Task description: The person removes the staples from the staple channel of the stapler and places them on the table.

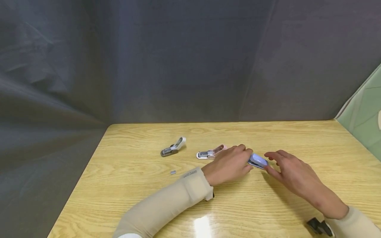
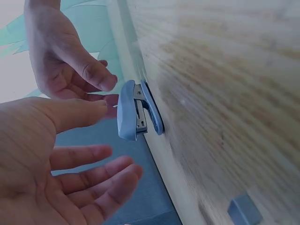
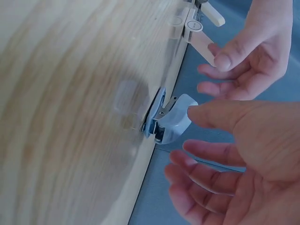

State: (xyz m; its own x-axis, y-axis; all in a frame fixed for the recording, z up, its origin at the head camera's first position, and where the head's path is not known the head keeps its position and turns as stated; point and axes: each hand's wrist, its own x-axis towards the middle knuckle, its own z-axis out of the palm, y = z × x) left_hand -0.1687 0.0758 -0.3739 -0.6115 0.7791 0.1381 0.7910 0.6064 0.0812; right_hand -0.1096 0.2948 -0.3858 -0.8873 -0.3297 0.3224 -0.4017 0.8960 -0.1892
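Observation:
A small blue-lavender stapler [image 1: 258, 160] sits on the wooden table between both hands, its top close over its base with a gap at the front. My left hand [image 1: 230, 165] is at its left side, fingers loosely bent and apart in the left wrist view, gripping nothing. From the right, my right hand [image 1: 293, 172] reaches in with thumb and fingers spread. Its thumb tip overlaps the edge of the stapler [image 3: 176, 119] in the right wrist view. Just left of my left hand lies a pink-and-white stapler [image 1: 208, 154] with its top swung up.
A grey-and-white stapler [image 1: 171, 150], also opened up, lies farther left. In front of it is a short strip of staples [image 1: 173, 172]. A dark curtain [image 1: 190, 66] hangs behind the wooden table [image 1: 134, 191], and a green patterned cloth [image 1: 364, 109] is at right.

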